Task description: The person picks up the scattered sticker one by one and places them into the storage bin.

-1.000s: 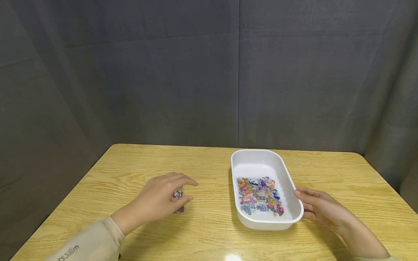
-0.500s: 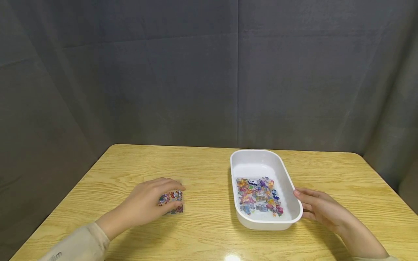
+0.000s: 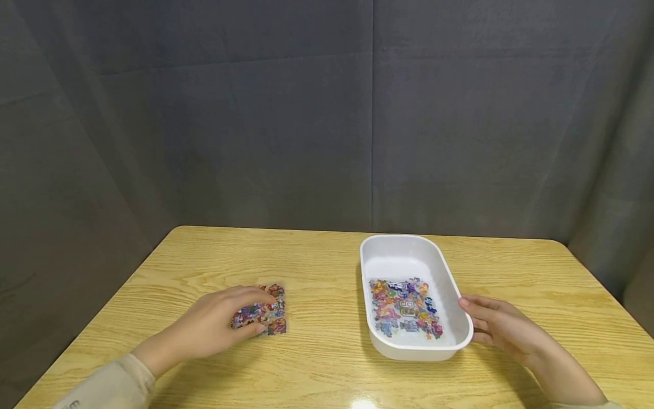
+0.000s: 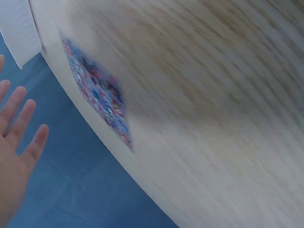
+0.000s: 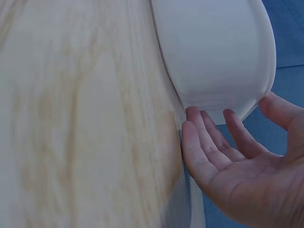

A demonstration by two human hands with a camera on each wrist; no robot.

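A flat, clear rectangle covered in colorful cartoon figures, like a sticker pack (image 3: 276,309), lies on the table at the left. My left hand (image 3: 219,318) is over its near-left part, hiding some of it in the head view. The left wrist view shows the left fingers spread and apart from the pack (image 4: 97,88). To the right stands a white plastic tub (image 3: 449,278) with rounded corners. A similar colorful pack (image 3: 406,309) lies inside on its floor. My right hand (image 3: 511,329) holds the tub's right side, thumb at the rim and fingers against the outer wall (image 5: 213,57).
Both things rest on a wood-grain table (image 3: 317,363) with rounded far corners. Behind it hangs a dark grey curtain (image 3: 286,130). Bare tabletop lies between the left pack and the tub.
My left hand has drawn back leftward and down across the sticker pack, uncovering more of it. My right hand and the tub look unchanged.
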